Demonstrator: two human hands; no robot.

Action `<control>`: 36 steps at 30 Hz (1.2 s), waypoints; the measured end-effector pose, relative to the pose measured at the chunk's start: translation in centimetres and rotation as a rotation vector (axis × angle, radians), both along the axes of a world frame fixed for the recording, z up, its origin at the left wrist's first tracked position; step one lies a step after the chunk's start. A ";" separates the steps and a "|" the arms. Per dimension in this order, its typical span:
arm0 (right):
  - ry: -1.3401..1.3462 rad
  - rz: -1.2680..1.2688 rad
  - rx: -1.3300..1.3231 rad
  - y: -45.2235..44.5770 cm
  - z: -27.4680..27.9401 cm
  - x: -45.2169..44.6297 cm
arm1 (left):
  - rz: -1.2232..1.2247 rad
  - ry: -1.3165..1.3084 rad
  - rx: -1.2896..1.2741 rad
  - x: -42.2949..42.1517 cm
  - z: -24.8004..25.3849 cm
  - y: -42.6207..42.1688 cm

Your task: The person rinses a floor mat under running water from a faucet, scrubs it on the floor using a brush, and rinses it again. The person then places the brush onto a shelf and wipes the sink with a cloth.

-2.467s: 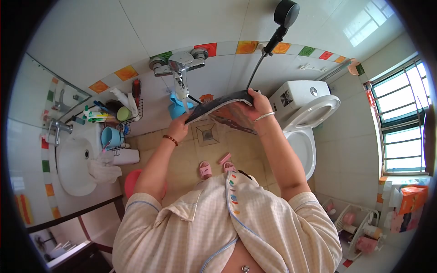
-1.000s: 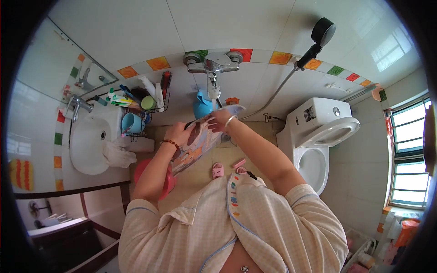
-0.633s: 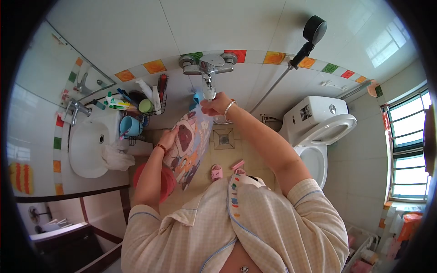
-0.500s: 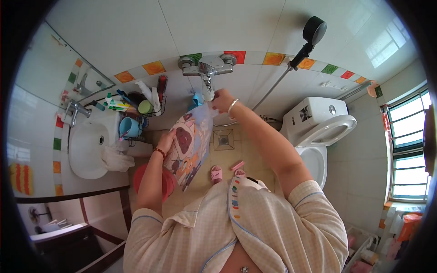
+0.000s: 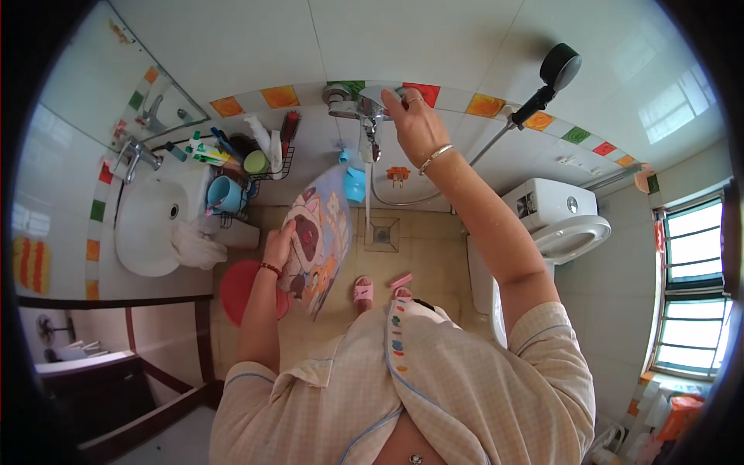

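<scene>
My left hand [image 5: 280, 246] grips the near side of a cartoon-printed plastic bag [image 5: 316, 232], its fingers partly hidden by it. The bag hangs tilted, with its pale upper end left of the tap spout [image 5: 372, 147]. My right hand [image 5: 417, 128], with a bracelet at the wrist, is up at the wall-mounted chrome tap, its fingers closed at the tap's lever handle [image 5: 375, 96]. A thin pale streak, apparently water, drops from the spout towards the floor drain [image 5: 381, 235].
Behind the bag hangs a blue container [image 5: 354, 184]. A red basin [image 5: 246, 293] sits on the floor at left, below the washbasin [image 5: 139, 240] and a wire rack of toiletries [image 5: 280, 161]. On the right are a hand shower [image 5: 559, 68] and a toilet [image 5: 570, 239].
My right hand has let go of the bag's upper end by the spout and moved up to the tap handle. My left hand still holds the bag, which is now clear of the spout.
</scene>
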State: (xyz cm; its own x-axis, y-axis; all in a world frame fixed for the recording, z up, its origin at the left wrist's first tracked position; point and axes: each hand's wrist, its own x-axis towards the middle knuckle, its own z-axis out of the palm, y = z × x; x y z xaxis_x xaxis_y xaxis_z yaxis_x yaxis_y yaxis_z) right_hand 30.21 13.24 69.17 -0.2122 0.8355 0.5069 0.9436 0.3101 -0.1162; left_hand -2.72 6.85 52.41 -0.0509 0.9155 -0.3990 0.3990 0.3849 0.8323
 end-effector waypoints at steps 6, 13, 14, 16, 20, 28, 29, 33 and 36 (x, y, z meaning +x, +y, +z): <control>0.022 0.001 0.038 -0.4 0.1 -0.3 | 0.137 -0.207 0.090 0.6 0.9 0.1; 0.005 -0.007 0.036 -0.3 -0.2 -0.2 | 0.133 -0.140 0.139 3.5 0.9 -0.2; 0.009 -0.001 0.036 -0.3 -0.3 -0.2 | 0.125 -0.177 0.135 3.5 0.1 -0.2; 0.013 0.003 0.034 -0.3 -0.3 -0.1 | 0.141 -0.237 0.141 4.7 -0.1 -0.3; 0.058 0.009 0.009 -0.6 -0.5 -0.1 | 0.154 -0.246 0.089 8.3 1.8 -1.0; 0.119 -0.058 -0.980 -6.5 -6.4 1.5 | 0.180 -0.584 -0.249 14.6 0.2 3.2; 0.123 -0.063 -0.979 -7.5 -8.0 1.7 | 0.160 -0.723 -0.242 15.4 0.1 3.8; 0.133 0.006 -0.629 -8.6 -13.7 2.4 | 0.142 -1.020 -0.336 18.1 -1.0 6.6; 0.697 -0.132 -0.413 -6.8 -16.7 3.6 | 0.250 -1.039 -0.326 20.6 -0.7 6.8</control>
State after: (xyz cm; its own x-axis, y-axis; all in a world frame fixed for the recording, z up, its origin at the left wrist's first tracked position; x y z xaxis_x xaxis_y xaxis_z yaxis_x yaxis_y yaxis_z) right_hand 33.81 6.43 52.45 0.1507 0.9796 0.1326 0.6383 0.0060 -0.7698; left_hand 17.93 13.65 51.69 0.2785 0.7700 -0.5741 -0.5511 0.6177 0.5611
